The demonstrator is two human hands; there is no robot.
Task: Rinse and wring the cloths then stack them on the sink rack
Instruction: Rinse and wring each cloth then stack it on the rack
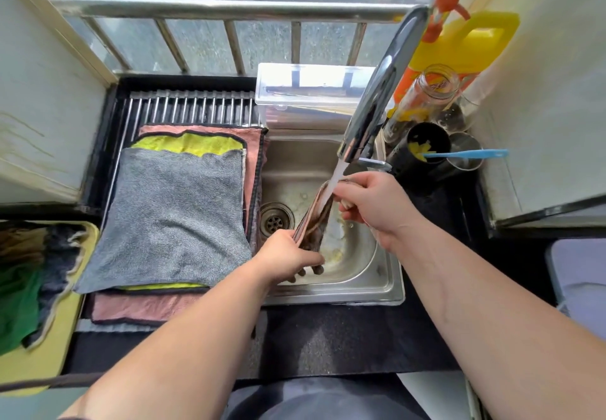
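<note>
A brown cloth is stretched into a rope over the steel sink, under water running from the chrome tap. My left hand grips its lower end, and my right hand grips its upper end beside the stream. On the sink rack to the left lies a flat stack: a grey cloth on top, a yellow-green cloth under it, and a pink cloth at the bottom.
A yellow tray at far left holds crumpled green, grey and brown cloths. Behind the sink stands a clear plastic box. At right are a yellow bottle, a glass jar and dark cups with a blue utensil.
</note>
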